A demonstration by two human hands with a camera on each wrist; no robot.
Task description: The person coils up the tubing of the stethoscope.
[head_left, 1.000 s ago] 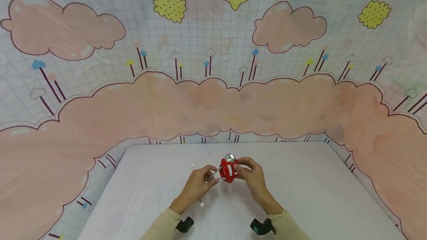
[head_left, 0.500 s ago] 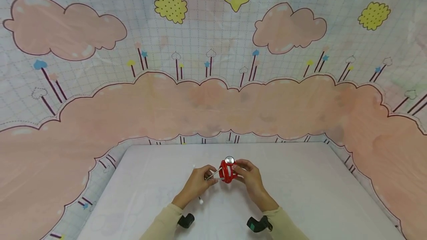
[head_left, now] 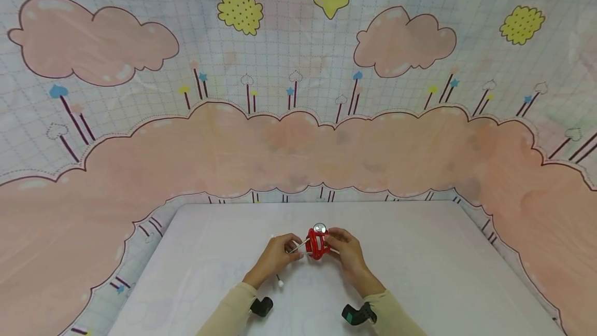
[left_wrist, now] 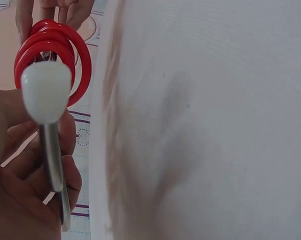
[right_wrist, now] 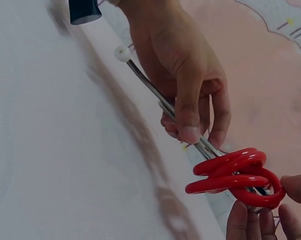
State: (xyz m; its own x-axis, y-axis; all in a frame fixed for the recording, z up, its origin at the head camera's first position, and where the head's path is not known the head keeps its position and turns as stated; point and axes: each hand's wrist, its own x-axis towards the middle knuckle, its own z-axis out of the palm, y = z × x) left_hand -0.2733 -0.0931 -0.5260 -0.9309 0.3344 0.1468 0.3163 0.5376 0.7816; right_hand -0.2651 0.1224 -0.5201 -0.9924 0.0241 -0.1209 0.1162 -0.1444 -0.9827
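A stethoscope with red tubing (head_left: pixel 317 244) is held above the white table between both hands. Its tubing is wound into a coil, and the silver chest piece (head_left: pixel 319 228) sits at the coil's far side. My left hand (head_left: pixel 272 258) grips the metal ear tubes (right_wrist: pixel 155 92), thumb on one side. White ear tips stick out past this hand, one large white ear tip (left_wrist: pixel 46 92) showing close up in the left wrist view. My right hand (head_left: pixel 349 255) pinches the red coil from the right; in the right wrist view its fingertips (right_wrist: pixel 238 220) touch the loops.
The white tabletop (head_left: pixel 420 263) lies under both hands, its far edge meeting a patterned cloth backdrop (head_left: pixel 298 149) with clouds and stars. Black wrist cameras (head_left: pixel 262 307) are strapped at both cuffs.
Both hands and the stethoscope have come slightly lower in the head view, the right hand also a little left. The backdrop has shifted slightly down too. Both holds look the same.
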